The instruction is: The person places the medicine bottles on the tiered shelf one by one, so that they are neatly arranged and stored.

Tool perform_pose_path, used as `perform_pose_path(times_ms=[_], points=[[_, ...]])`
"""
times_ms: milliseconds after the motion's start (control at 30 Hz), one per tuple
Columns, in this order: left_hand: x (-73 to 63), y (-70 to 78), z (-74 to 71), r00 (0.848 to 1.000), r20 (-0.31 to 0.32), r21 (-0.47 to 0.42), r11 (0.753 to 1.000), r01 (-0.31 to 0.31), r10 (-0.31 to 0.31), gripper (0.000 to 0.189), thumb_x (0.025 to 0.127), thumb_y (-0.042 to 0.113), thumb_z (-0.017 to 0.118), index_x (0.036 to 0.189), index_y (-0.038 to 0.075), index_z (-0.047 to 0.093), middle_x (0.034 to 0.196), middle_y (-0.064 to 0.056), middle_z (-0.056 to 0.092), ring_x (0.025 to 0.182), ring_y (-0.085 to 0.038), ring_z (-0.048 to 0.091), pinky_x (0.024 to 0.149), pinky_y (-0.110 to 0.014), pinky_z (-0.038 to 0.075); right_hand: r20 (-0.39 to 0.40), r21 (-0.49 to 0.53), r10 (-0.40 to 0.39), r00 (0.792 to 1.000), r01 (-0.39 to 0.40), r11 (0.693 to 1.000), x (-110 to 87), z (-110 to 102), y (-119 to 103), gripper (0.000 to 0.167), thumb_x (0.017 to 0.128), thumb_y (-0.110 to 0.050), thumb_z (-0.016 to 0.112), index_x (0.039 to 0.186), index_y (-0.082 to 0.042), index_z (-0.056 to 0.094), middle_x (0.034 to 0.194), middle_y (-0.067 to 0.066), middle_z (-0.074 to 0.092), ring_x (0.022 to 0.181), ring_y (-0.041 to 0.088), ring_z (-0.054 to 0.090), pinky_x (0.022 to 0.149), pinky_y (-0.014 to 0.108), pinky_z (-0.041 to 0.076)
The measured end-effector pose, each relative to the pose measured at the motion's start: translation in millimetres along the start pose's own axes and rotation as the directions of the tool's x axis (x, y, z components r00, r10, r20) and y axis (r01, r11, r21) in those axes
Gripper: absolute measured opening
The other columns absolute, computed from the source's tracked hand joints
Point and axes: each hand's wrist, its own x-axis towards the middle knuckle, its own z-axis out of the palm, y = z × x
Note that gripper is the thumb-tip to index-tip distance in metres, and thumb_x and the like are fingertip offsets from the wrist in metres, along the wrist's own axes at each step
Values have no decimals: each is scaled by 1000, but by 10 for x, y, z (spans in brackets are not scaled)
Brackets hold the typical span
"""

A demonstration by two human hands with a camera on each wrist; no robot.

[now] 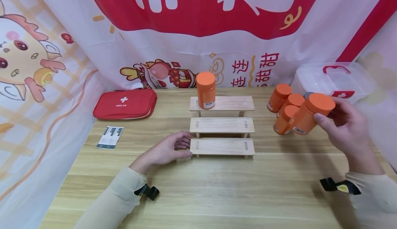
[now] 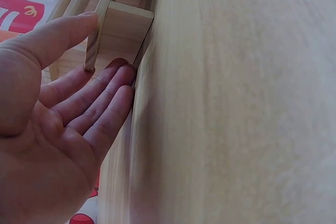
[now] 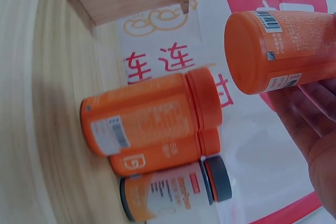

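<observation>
My right hand (image 1: pixel 352 129) grips an orange bottle (image 1: pixel 307 117) with an orange lid, slightly tilted and lifted off the table. Its base and barcode label face the right wrist view. Below and left of it stand several more orange bottles (image 1: pixel 280 98), beside a dark-lidded bottle (image 3: pixel 168 192) largely hidden in the head view. My left hand (image 1: pixel 169 148) holds the left end of the lowest board (image 1: pixel 221 147) of a three-tier wooden stand, thumb at the front corner and index finger (image 2: pixel 68 85) at the back. Another orange bottle (image 1: pixel 206 91) stands upright on the top tier (image 1: pixel 231 104).
A red first-aid pouch (image 1: pixel 125 104) lies at the back left, with a printed card (image 1: pixel 110 137) in front of it. At the back right stands a clear plastic box (image 1: pixel 338 79) with a red handle. Printed cloth (image 1: pixel 173 46) hangs behind the wooden table (image 1: pixel 198 194).
</observation>
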Motion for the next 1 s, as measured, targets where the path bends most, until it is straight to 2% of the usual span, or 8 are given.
perform_pose_path(times_ms=[300, 600, 733, 1000], points=[[0, -3, 9, 1000, -4, -6, 1000, 2, -2, 60, 99, 14, 79, 151, 3, 52, 142, -15, 67, 133, -31, 64, 118, -49, 54, 9, 15, -2, 1000, 2, 1000, 104, 160, -75, 51, 90, 7, 71, 140, -2, 67, 119, -15, 72, 94, 4, 63, 83, 2, 54], [6, -4, 10, 1000, -4, -3, 1000, 1, -1, 59, 99, 14, 79, 151, 3, 52, 142, -14, 67, 133, -30, 64, 118, -48, 54, 14, 71, 19, 1000, -20, 997, 211, 324, -207, 51, 94, 6, 68, 144, -2, 64, 127, -7, 71, 103, 11, 64, 89, 6, 56], [6, -7, 11, 1000, -3, 0, 1000, 2, -2, 59, 99, 15, 79, 151, 4, 52, 141, -14, 67, 133, -30, 65, 118, -48, 54, 31, 79, 41, 999, -43, 996, 263, 409, -243, 50, 96, 3, 68, 145, -5, 63, 130, -8, 70, 107, 10, 65, 92, 6, 56], [0, -1, 4, 1000, -4, 0, 1000, 1, -1, 60, 99, 14, 79, 152, 3, 52, 142, -14, 67, 133, -30, 64, 118, -48, 54, 37, 125, 0, 999, -5, 992, 401, 607, -306, 47, 96, 1, 68, 143, -3, 64, 129, -7, 73, 107, 11, 68, 93, 9, 57]])
